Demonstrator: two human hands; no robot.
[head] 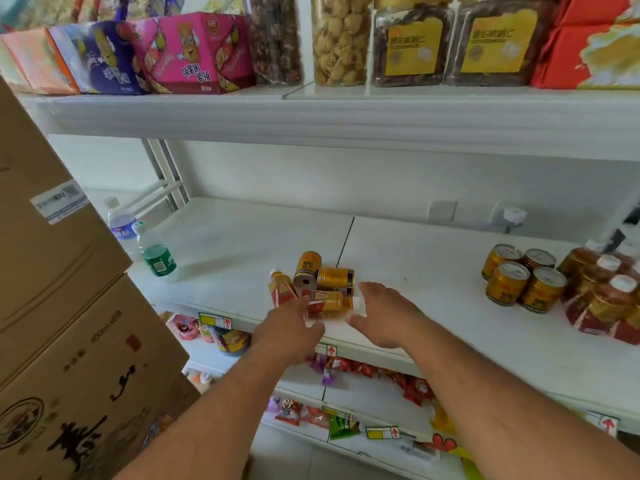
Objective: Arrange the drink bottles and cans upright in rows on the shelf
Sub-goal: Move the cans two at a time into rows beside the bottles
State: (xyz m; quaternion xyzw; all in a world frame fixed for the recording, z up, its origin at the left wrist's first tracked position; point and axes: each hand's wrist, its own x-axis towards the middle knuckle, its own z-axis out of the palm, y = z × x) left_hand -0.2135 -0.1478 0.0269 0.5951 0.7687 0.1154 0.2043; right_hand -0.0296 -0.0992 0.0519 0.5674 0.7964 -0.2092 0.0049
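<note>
On the white middle shelf (433, 268) lies a small heap: two gold cans on their sides (307, 268) (335, 279), a tea bottle (282, 289) lying with its cap pointing away, and a second tea bottle (329, 302) lying crosswise at the front. My left hand (291, 330) reaches to this front bottle's base end, fingers apart. My right hand (384, 313) is at its white cap end, thumb and fingers spread around the cap. To the right, several gold cans (523, 275) stand upright in rows beside upright tea bottles (602, 296).
Two water bottles (121, 220) (157, 254) stand at the shelf's left end. Stacked cardboard boxes (52, 271) crowd the left side. The upper shelf (311, 112) overhangs with snack boxes and jars. Lower shelves (381, 382) hold snack packets.
</note>
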